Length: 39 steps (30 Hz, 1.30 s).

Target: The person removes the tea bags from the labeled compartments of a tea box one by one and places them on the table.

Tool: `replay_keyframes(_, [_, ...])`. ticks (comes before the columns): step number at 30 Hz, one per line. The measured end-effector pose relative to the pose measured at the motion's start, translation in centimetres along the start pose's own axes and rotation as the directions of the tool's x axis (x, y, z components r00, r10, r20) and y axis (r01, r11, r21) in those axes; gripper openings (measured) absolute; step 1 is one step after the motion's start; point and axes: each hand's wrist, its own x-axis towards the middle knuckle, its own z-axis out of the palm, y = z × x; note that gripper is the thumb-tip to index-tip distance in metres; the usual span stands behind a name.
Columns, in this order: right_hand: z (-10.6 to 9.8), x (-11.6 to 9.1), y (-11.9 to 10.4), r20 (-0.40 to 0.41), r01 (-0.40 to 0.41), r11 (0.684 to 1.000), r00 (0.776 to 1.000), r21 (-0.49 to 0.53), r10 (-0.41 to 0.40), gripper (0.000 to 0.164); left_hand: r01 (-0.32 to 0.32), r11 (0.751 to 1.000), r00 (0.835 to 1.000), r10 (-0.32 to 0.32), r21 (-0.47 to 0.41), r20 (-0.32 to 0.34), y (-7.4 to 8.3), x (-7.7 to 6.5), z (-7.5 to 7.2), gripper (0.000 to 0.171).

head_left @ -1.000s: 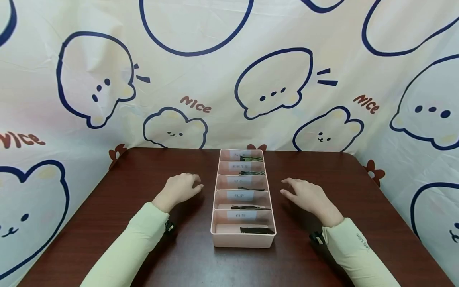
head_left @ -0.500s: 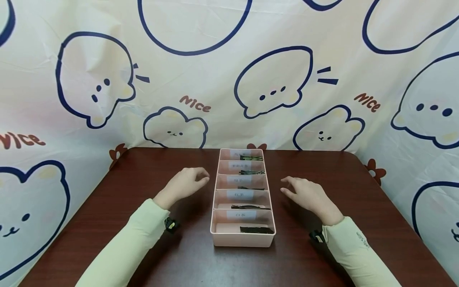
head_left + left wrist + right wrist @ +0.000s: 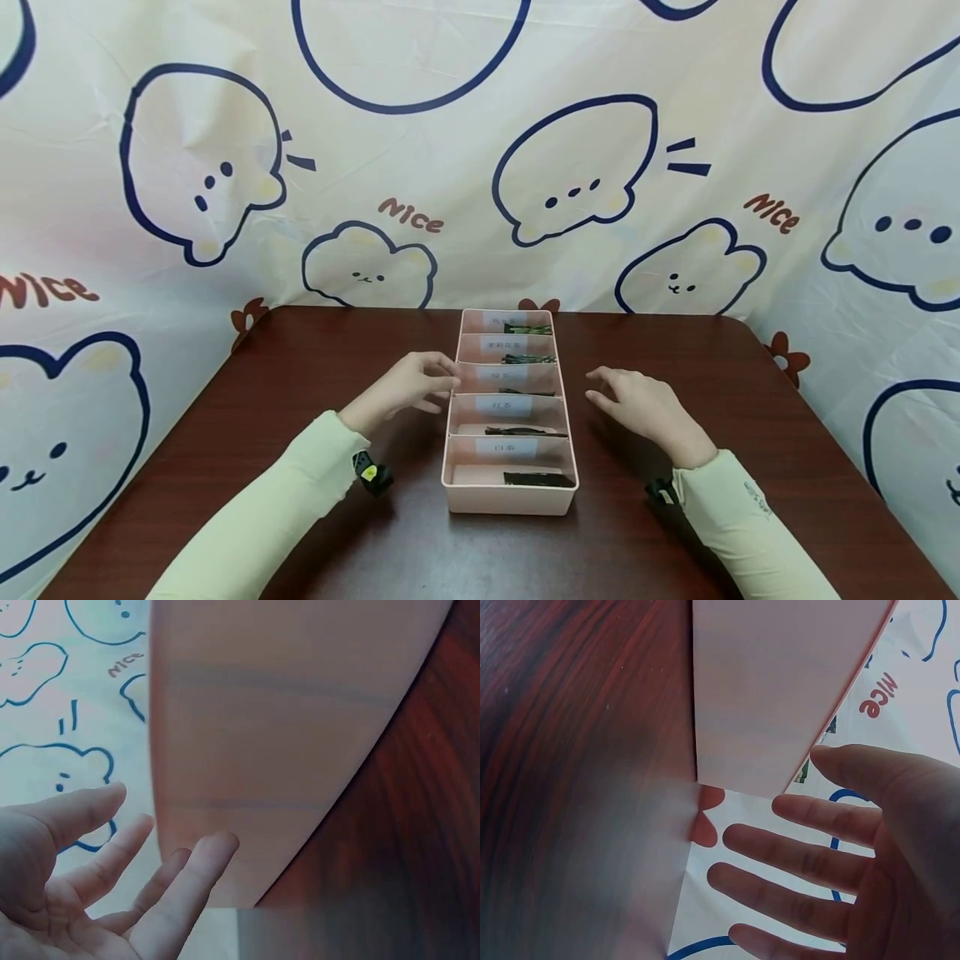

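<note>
A long pale pink box (image 3: 510,501) stands lengthwise in the middle of the table, split into several compartments with white labels. Slim packets lie in them: a black packet (image 3: 537,480) in the nearest, dark packets (image 3: 525,432) behind it, green packets (image 3: 528,329) in the farthest. My left hand (image 3: 408,385) is at the box's left side, its fingertips right at the rim near the third compartment. In the left wrist view its fingers spread beside the box wall (image 3: 262,750). My right hand (image 3: 641,407) hovers right of the box, fingers relaxed, holding nothing.
The dark brown wooden table (image 3: 506,558) reaches back to a cream curtain (image 3: 465,167) with blue cartoon outlines, which also runs along both sides. Black bands (image 3: 372,473) sit at both wrists, over pale green sleeves.
My left hand has moved right, from beside the box up to its left rim, and its fingers have spread. The right hand and the box have stayed in place.
</note>
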Motion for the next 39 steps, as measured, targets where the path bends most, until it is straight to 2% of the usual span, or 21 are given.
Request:
replay_keyframes(6, [0.0, 0.0, 0.0, -0.002, 0.003, 1.0, 1.0, -0.002, -0.003, 0.039, 0.035, 0.998, 0.999, -0.036, -0.047, -0.02, -0.5, 0.3, 0.7, 0.024])
replay_keyframes(15, [-0.5, -0.5, 0.1, -0.014, -0.002, 1.0, 1.0, 0.014, 0.002, 0.038, 0.047, 0.997, 0.998, -0.049, -0.055, -0.035, -0.5, 0.6, 0.9, 0.024])
replay_keyframes(18, [-1.0, -1.0, 0.0, -0.028, 0.005, 0.998, 1.0, 0.066, -0.004, 0.036, 0.049, 0.997, 0.998, -0.051, -0.059, -0.033, -0.5, 0.6, 0.9, 0.025])
replay_keyframes(21, [-1.8, -1.6, -0.4, -0.039, 0.024, 0.985, 0.999, 0.171, -0.018, 0.034, 0.049, 0.997, 0.998, -0.052, -0.063, -0.032, -0.6, 0.6, 0.9, 0.024])
replay_keyframes(23, [-2.5, -2.2, -0.7, -0.046, 0.048, 0.965, 0.998, 0.257, -0.037, 0.032, 0.049, 0.997, 0.998, -0.051, -0.064, -0.033, -0.6, 0.6, 0.8, 0.024])
replay_keyframes(26, [-3.6, -3.3, -1.4, -0.064, 0.095, 0.918, 0.995, 0.384, -0.076, 0.03, 0.049, 0.997, 0.998, -0.051, -0.067, -0.029, -0.6, 0.6, 0.8, 0.024])
replay_keyframes(31, [-4.5, -5.0, -3.0, -0.096, 0.175, 0.806, 0.985, 0.565, -0.147, 0.021, 0.052, 0.996, 0.998, -0.054, -0.076, -0.021, -0.6, 0.6, 0.7, 0.025])
replay_keyframes(35, [-4.1, -6.1, -4.0, -0.085, 0.19, 0.729, 0.98, 0.658, -0.179, 0.019, 0.055, 0.996, 0.998, -0.056, -0.077, -0.018, -0.7, 0.6, 0.7, 0.024])
replay_keyframes(39, [-3.2, -6.8, -4.4, -0.058, 0.197, 0.684, 0.974, 0.703, -0.22, 0.02, 0.057, 0.995, 0.998, -0.058, -0.077, -0.019, -0.7, 0.7, 0.7, 0.024])
